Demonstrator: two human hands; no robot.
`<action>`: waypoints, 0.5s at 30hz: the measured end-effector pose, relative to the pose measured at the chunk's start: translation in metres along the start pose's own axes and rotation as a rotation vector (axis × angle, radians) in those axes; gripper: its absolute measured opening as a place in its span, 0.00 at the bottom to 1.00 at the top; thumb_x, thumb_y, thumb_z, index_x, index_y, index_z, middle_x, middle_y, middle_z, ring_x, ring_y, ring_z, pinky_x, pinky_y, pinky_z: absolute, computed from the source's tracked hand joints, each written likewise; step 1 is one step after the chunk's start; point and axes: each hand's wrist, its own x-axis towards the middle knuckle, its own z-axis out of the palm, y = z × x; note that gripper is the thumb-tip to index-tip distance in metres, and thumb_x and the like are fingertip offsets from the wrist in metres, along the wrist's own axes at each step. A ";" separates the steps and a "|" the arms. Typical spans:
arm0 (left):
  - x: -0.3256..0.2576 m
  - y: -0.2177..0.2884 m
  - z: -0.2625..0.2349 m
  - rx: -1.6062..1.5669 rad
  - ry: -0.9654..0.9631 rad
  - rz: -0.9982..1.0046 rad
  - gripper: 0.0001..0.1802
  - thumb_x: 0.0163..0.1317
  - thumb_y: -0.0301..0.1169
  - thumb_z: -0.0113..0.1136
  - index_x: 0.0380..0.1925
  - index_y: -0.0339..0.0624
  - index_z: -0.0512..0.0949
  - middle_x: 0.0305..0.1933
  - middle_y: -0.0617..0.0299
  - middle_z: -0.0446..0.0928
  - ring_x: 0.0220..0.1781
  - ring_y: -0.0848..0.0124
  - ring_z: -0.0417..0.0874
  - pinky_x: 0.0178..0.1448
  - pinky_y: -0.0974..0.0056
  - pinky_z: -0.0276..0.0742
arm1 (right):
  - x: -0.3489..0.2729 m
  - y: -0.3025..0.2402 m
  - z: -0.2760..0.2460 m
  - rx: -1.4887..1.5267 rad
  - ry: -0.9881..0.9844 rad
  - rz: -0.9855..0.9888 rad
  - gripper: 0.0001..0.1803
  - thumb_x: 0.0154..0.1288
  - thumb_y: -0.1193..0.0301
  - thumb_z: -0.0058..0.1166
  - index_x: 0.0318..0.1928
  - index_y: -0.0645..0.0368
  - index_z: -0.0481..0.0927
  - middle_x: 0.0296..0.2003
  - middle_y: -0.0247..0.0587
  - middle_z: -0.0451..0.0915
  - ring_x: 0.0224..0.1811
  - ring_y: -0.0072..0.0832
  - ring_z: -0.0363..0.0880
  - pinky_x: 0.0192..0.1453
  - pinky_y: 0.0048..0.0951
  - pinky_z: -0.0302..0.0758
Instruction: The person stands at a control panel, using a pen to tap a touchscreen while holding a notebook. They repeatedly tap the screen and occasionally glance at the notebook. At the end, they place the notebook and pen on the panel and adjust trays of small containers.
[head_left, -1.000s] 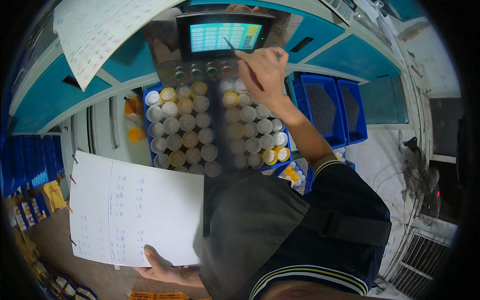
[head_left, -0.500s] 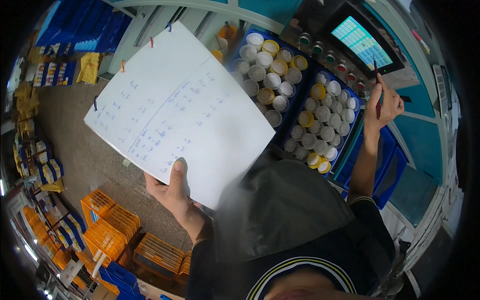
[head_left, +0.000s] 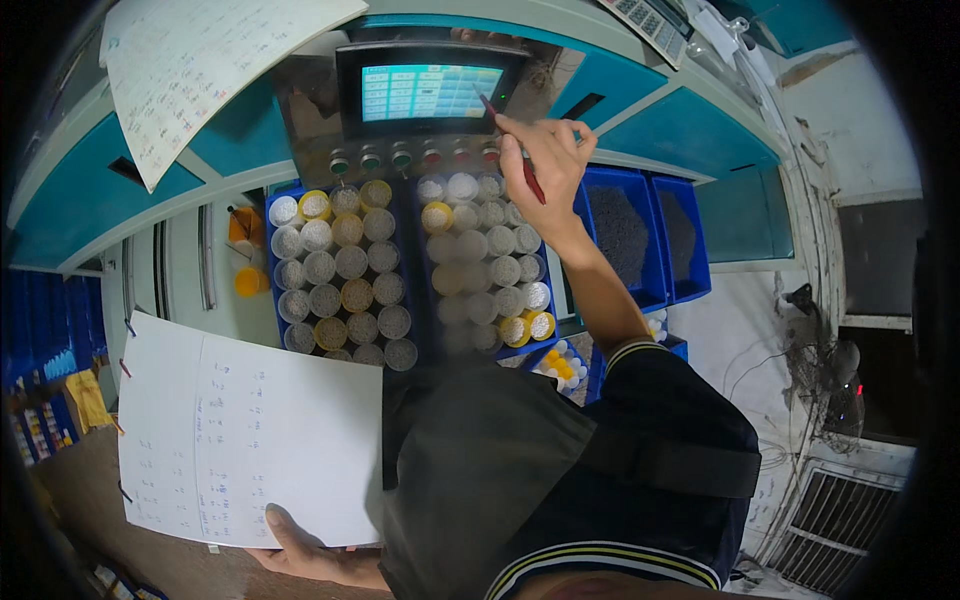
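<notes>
My left hand [head_left: 318,562] grips the lower edge of a ring-bound notebook [head_left: 310,430], thumb on top of the page. The white pages carry blue handwriting and lie open at the lower left. In my right hand [head_left: 548,165] is a slim dark red pen [head_left: 533,185]. Its upper end points at the right part of a lit touchscreen [head_left: 425,92] in a black frame; whether it touches the glass I cannot tell. Beneath the screen, a row of round buttons [head_left: 401,158] sits close to my right wrist.
Two blue crates of small cups stand below the panel, holding white cups [head_left: 351,263] and some yellow ones [head_left: 437,217]. Blue bins [head_left: 615,230] of dark grains are right of my forearm. A handwritten sheet [head_left: 215,65] hangs upper left; a calculator [head_left: 650,28] lies upper right.
My view has swung to the right, so the screen is now near the top middle. The notebook appears lower and turned. My right hand still holds the pen by the screen.
</notes>
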 end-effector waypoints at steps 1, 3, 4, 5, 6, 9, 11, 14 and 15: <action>0.001 -0.001 -0.001 0.030 0.015 0.024 0.40 0.62 0.38 0.76 0.70 0.30 0.72 0.70 0.37 0.77 0.70 0.52 0.80 0.76 0.43 0.73 | 0.001 0.000 0.000 -0.003 -0.008 -0.001 0.12 0.63 0.76 0.65 0.47 0.56 0.92 0.32 0.33 0.87 0.40 0.29 0.82 0.62 0.41 0.61; 0.001 -0.003 -0.001 0.044 0.024 0.004 0.40 0.62 0.39 0.76 0.70 0.31 0.73 0.69 0.38 0.78 0.70 0.53 0.80 0.76 0.44 0.71 | 0.001 0.001 0.001 -0.012 -0.021 0.000 0.12 0.64 0.77 0.64 0.47 0.57 0.92 0.32 0.33 0.87 0.40 0.28 0.82 0.62 0.39 0.61; 0.001 -0.004 -0.002 0.069 0.032 0.008 0.40 0.61 0.39 0.76 0.70 0.31 0.73 0.69 0.39 0.78 0.70 0.53 0.80 0.77 0.44 0.71 | 0.000 0.002 0.002 -0.021 -0.023 -0.001 0.11 0.64 0.77 0.65 0.47 0.57 0.92 0.32 0.34 0.87 0.40 0.29 0.82 0.62 0.40 0.61; 0.001 -0.004 -0.002 0.055 0.022 -0.003 0.40 0.61 0.40 0.77 0.69 0.31 0.73 0.69 0.39 0.78 0.69 0.53 0.80 0.76 0.44 0.71 | -0.001 0.003 0.003 -0.027 -0.033 0.002 0.11 0.64 0.77 0.65 0.46 0.57 0.92 0.32 0.34 0.87 0.41 0.29 0.82 0.62 0.40 0.61; 0.002 -0.004 -0.003 0.056 0.014 -0.008 0.40 0.61 0.40 0.77 0.69 0.31 0.73 0.68 0.39 0.79 0.69 0.54 0.80 0.76 0.44 0.71 | -0.003 0.005 0.003 -0.023 -0.019 -0.003 0.11 0.63 0.77 0.66 0.46 0.57 0.92 0.31 0.35 0.87 0.40 0.30 0.82 0.62 0.42 0.61; 0.003 -0.002 -0.003 0.071 0.012 -0.006 0.40 0.61 0.41 0.77 0.69 0.32 0.74 0.67 0.40 0.80 0.68 0.54 0.81 0.74 0.45 0.72 | -0.009 0.008 0.003 -0.017 -0.012 0.010 0.12 0.60 0.76 0.68 0.45 0.57 0.91 0.29 0.36 0.85 0.39 0.31 0.82 0.60 0.45 0.62; 0.002 0.000 -0.002 0.091 0.016 -0.004 0.40 0.61 0.42 0.76 0.69 0.33 0.74 0.67 0.40 0.80 0.68 0.54 0.81 0.74 0.45 0.72 | -0.012 0.009 0.002 -0.025 -0.024 0.027 0.11 0.60 0.76 0.68 0.44 0.57 0.91 0.29 0.35 0.85 0.38 0.31 0.82 0.60 0.45 0.62; -0.001 -0.001 0.000 0.122 0.032 0.012 0.38 0.62 0.43 0.75 0.68 0.35 0.75 0.64 0.42 0.82 0.65 0.57 0.83 0.71 0.47 0.76 | -0.017 0.009 0.000 -0.013 -0.058 0.043 0.10 0.59 0.76 0.68 0.43 0.56 0.91 0.30 0.35 0.86 0.39 0.30 0.83 0.60 0.46 0.62; -0.002 -0.002 0.001 0.128 0.045 0.031 0.36 0.64 0.44 0.73 0.68 0.36 0.76 0.61 0.45 0.83 0.63 0.60 0.84 0.69 0.48 0.79 | -0.019 0.008 0.000 -0.002 -0.069 0.032 0.10 0.61 0.77 0.67 0.43 0.56 0.91 0.30 0.34 0.86 0.39 0.30 0.82 0.61 0.45 0.62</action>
